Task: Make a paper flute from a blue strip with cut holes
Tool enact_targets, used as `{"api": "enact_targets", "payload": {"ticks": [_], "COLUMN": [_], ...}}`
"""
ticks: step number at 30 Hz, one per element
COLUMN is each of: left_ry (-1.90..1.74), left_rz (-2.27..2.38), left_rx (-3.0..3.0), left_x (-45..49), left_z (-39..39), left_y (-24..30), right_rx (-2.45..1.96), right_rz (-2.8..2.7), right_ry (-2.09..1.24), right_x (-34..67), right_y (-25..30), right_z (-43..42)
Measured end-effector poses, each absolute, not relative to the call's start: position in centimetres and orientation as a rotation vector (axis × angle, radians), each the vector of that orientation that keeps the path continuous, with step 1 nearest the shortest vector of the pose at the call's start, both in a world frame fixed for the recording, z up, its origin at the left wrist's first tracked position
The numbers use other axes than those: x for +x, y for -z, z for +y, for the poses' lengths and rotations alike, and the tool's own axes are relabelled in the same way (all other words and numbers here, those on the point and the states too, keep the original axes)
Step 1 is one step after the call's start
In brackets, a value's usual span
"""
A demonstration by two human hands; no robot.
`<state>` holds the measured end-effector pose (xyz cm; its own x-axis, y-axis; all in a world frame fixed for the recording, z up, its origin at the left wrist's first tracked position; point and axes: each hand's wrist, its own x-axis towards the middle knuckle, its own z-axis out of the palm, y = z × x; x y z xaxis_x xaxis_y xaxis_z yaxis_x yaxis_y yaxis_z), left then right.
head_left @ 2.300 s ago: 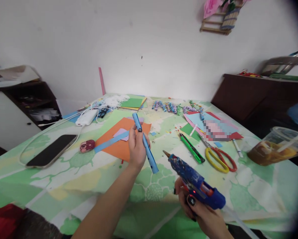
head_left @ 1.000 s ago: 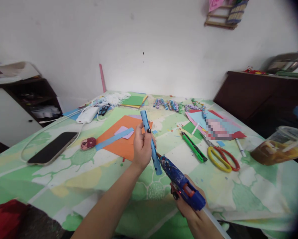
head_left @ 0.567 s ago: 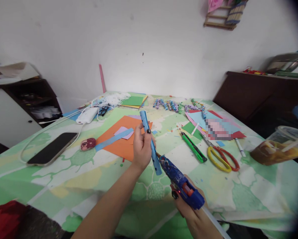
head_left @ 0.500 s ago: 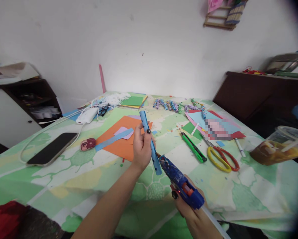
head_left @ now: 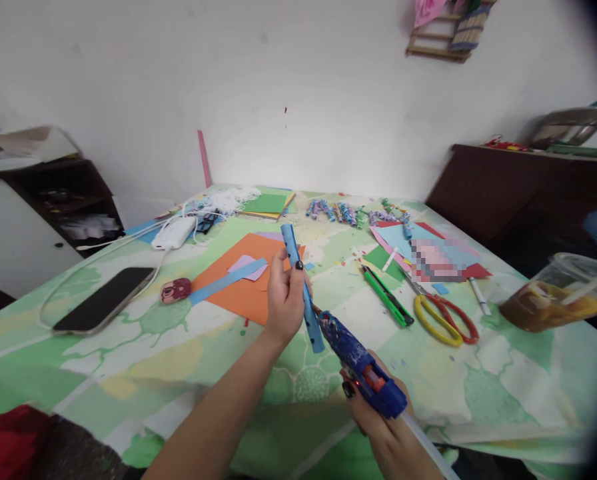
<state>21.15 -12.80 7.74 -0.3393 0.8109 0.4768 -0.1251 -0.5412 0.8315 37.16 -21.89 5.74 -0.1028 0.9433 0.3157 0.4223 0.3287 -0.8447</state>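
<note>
In my left hand (head_left: 286, 297) is a blue paper tube (head_left: 314, 328) with dark spots, gripped between thumb and fingers and tilted over the table. My right hand (head_left: 378, 417) is wrapped round a blue glue gun (head_left: 356, 357) with a white glue stick (head_left: 426, 443) coming out of its back. The gun's nozzle meets the tube's right side, just below my left fingers; whether glue is on it I cannot tell. Behind my left hand lies orange paper (head_left: 223, 273) with a blue paper strip (head_left: 228, 281) across it.
To the right lie a green utility knife (head_left: 387, 297), scissors (head_left: 446, 320) with yellow and red handles, and a plastic cup (head_left: 553, 293) of brown drink. A phone (head_left: 106, 300) and white power bank (head_left: 174, 232) are at left. Curled paper pieces (head_left: 346, 212) sit at the back.
Almost nothing differs. The glue gun and my right hand have shifted very slightly left, with the nozzle still at the tube.
</note>
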Motion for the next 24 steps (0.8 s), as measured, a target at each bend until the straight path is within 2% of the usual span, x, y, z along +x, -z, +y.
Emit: {"api": "enact_targets", "payload": {"ticks": [6,13,24], "left_ry": [-1.947,-2.016,-2.105], "left_rz": [0.944,0.888,0.849], "left_rx": [1.249,1.19,1.066], "left_x": [21.2,21.0,20.8], "left_z": [-12.9,-12.7,-12.3], "left_y": [-7.9,-8.0,-8.1], "right_rx": [-1.308,-1.632,-1.722], "right_rz": [-1.708,-1.649,-1.726], "right_ry": [-0.723,-0.793,-0.756], "right_x": [37.0,36.1,36.6], "right_y": [-5.4,-4.6,-4.9], "right_z": [-21.5,-21.7,-22.3]}}
